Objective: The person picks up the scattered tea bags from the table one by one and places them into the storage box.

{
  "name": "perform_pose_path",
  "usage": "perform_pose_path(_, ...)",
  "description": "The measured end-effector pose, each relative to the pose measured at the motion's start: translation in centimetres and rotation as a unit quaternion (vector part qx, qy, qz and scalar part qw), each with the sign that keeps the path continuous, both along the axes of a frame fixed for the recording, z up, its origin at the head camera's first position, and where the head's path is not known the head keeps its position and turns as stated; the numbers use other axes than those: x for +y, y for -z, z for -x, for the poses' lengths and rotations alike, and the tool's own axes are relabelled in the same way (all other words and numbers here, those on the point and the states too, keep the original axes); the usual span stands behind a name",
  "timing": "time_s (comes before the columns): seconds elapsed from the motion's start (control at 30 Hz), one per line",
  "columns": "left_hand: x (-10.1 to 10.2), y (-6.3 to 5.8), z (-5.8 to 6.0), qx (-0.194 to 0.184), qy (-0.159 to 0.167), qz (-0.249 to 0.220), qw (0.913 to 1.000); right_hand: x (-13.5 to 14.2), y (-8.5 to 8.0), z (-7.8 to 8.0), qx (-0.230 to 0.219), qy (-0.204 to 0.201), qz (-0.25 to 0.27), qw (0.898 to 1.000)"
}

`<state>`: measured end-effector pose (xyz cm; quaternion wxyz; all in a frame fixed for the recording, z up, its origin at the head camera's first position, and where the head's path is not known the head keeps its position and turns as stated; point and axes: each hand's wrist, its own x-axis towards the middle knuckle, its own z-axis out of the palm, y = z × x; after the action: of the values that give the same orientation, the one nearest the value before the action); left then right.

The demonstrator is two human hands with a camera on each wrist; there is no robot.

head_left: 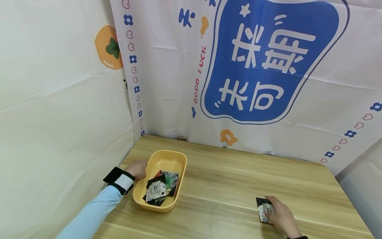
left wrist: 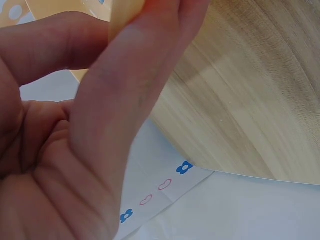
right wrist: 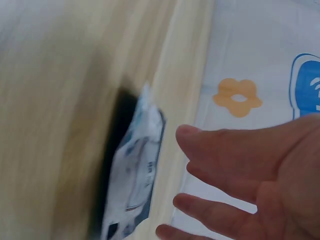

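Note:
My left hand [head_left: 138, 169] pinches the left rim of a yellow plastic basket [head_left: 182, 161]; the left wrist view shows thumb and fingers on either side of the rim [left wrist: 122, 15]. Inside the basket lie several small flat packets [head_left: 156, 189] in black, white, green and red. At the right, my right hand [head_left: 280, 214] is at a small flat packet [head_left: 262, 212] with black and grey-white print. In the right wrist view this packet [right wrist: 135, 175] is tilted and blurred, and the fingers [right wrist: 215, 210] of the right hand are extended, a little apart from it.
The wood-grain table [head_left: 221, 186] stands against a white printed cloth [head_left: 170, 83] at the back. A plain white cloth wall [head_left: 59, 99] rises on the left, close to the left arm. Another pale wall [head_left: 364, 179] borders the right side.

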<state>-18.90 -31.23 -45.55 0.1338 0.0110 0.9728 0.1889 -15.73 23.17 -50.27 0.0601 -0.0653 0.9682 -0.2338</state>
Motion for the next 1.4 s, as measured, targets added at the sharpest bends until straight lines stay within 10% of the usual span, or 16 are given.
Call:
perform_pose_path(0.53,0.1,-0.2,0.3,0.015,0.006,-0.003,0.9999,0.6,1.1,0.7,0.017,0.01,-0.038,0.999)
perform_pose_path(0.97,0.5,-0.8,0.3,-0.001,-0.007,0.014,0.9999,1.3,1.0,0.9,0.057,0.052,0.023,0.997)
perform_pose_path(1.4,0.3,0.1,-0.1,0.012,-0.003,0.0,0.9999,0.1,1.0,1.5,-0.007,0.096,0.15,0.984)
